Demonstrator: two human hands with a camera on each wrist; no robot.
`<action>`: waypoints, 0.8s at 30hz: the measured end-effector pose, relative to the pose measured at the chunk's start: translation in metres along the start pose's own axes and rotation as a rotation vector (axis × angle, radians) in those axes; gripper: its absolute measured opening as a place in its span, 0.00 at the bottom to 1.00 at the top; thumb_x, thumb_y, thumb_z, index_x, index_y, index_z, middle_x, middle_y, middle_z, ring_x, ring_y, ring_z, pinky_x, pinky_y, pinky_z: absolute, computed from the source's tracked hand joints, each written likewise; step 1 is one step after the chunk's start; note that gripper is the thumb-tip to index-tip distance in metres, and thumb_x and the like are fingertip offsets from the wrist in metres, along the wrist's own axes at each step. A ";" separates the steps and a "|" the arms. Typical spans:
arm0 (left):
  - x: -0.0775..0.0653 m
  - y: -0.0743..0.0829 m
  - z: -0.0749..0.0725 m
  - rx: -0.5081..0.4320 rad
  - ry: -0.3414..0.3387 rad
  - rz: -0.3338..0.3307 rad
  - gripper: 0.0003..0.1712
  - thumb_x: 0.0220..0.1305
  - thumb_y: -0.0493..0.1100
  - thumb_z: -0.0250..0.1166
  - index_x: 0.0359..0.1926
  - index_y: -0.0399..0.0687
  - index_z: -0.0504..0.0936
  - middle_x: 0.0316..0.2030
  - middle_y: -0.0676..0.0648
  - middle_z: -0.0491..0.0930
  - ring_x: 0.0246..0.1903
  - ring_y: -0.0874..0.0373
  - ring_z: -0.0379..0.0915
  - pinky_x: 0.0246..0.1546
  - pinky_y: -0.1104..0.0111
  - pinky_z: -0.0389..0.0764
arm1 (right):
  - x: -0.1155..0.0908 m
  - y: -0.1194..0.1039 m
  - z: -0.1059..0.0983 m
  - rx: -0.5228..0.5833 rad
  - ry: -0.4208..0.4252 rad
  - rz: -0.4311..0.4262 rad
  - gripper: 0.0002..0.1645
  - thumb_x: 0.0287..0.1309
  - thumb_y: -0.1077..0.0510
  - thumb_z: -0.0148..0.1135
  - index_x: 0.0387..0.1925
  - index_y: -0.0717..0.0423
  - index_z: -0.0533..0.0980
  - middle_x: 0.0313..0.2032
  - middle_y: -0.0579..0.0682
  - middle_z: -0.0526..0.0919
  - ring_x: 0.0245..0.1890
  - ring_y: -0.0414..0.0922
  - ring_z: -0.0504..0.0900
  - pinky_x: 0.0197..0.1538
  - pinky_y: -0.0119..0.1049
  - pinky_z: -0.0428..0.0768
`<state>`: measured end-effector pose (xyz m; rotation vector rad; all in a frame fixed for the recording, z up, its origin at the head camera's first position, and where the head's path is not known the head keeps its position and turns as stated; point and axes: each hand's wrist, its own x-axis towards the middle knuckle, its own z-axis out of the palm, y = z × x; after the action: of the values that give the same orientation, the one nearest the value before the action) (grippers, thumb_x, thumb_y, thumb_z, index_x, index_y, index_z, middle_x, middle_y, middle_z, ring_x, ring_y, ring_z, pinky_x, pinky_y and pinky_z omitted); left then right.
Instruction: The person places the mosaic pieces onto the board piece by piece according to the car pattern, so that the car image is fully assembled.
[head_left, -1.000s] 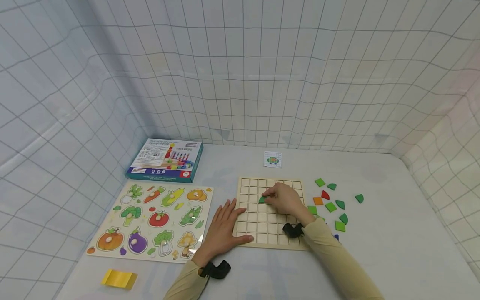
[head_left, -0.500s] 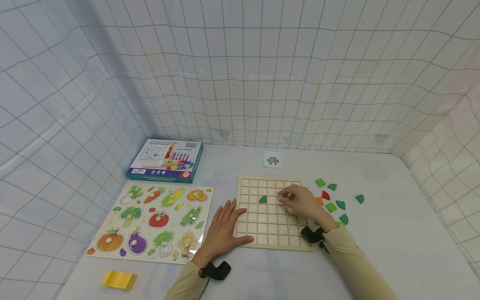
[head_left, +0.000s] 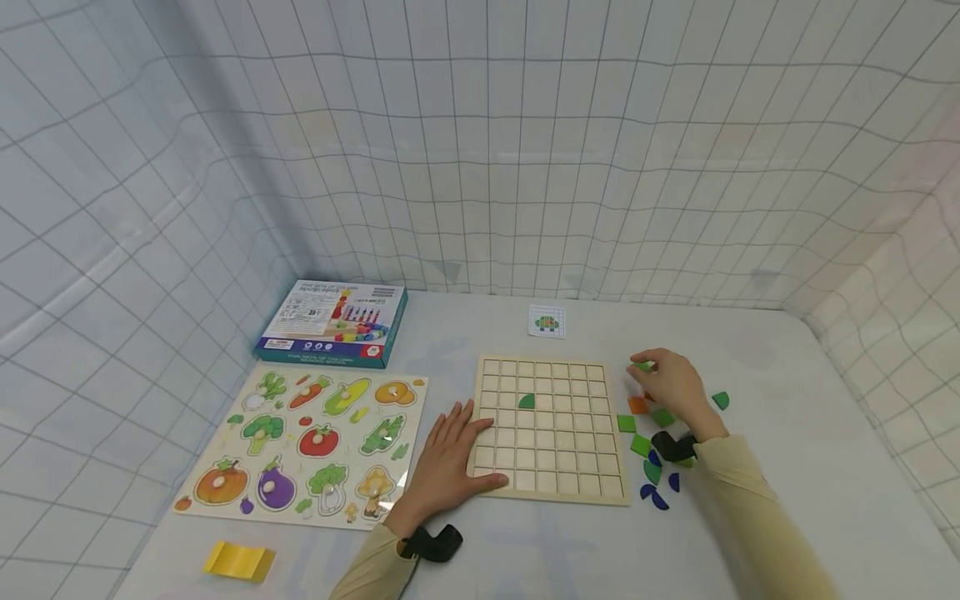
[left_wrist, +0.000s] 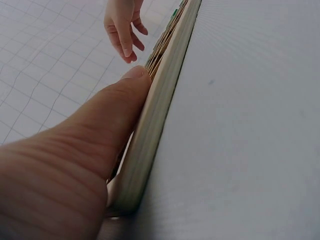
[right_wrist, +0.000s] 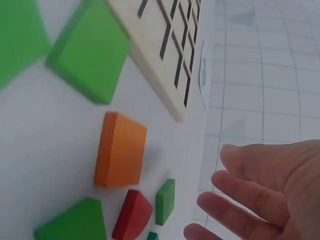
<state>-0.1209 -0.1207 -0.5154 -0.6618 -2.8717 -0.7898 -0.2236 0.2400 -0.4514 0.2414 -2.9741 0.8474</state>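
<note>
- While your left hand (head_left: 444,467) rests with spread fingers on the left edge of the pale wooden grid board (head_left: 545,461), its thumb lies by the near-left corner.
- Your right hand (head_left: 671,385) hangs above the white table (head_left: 810,417), fingers loosely bent, tips apart; its lowest finger is cut off in the right wrist view.
- One flat green quarter-circle piece (head_left: 527,402) sits in a cell on the board's far left part, its curve pointing far-left.
- Ridged into cells, the board looks nearly square, so no long axis is clear.
- Your right fingers partly hide a green square tile (head_left: 647,367); beside it lies an orange square block (right_wrist: 121,150).
</note>
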 end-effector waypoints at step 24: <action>0.000 -0.001 0.000 0.015 -0.003 0.009 0.49 0.49 0.71 0.65 0.65 0.49 0.66 0.71 0.39 0.50 0.71 0.47 0.38 0.69 0.56 0.39 | 0.015 0.034 -0.002 -0.125 -0.030 0.146 0.26 0.55 0.49 0.66 0.45 0.68 0.78 0.38 0.63 0.81 0.37 0.58 0.78 0.37 0.51 0.76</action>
<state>-0.1209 -0.1212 -0.5159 -0.6739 -2.8727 -0.7653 -0.2442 0.2673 -0.4666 0.0324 -3.0886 0.6717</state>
